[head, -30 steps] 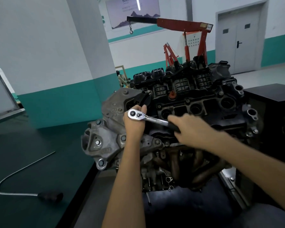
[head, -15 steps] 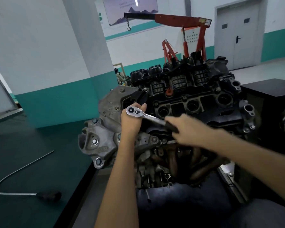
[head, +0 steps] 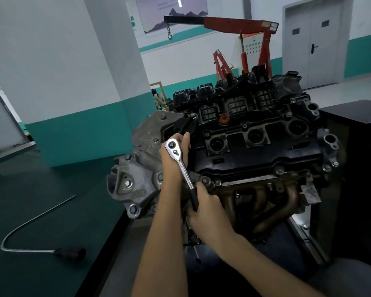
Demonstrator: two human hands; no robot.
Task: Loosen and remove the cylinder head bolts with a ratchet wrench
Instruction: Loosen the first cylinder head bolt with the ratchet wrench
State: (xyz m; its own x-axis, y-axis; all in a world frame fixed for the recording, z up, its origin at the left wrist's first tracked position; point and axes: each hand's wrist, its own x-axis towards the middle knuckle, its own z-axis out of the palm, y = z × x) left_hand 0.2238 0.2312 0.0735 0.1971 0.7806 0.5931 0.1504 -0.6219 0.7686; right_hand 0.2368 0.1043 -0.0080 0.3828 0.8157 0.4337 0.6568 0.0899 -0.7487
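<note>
The ratchet wrench (head: 183,169) is set on the left end of the engine (head: 255,151). Its shiny head is held by the left hand (head: 168,162) with curled fingers. Its black handle is gripped by the right hand (head: 208,209), lower down.

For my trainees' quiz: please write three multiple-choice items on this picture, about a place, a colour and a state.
1. The bent metal rod lies: A) on the green bench B) on the engine C) by the door
2. The engine crane is mainly: A) yellow B) red C) blue
3. The ratchet wrench is: A) lying on the bench B) hanging from the hook C) held at head and handle

1 A, it rests on the green top; 2 B, boom and posts are red; 3 C, both ends are held.
</note>
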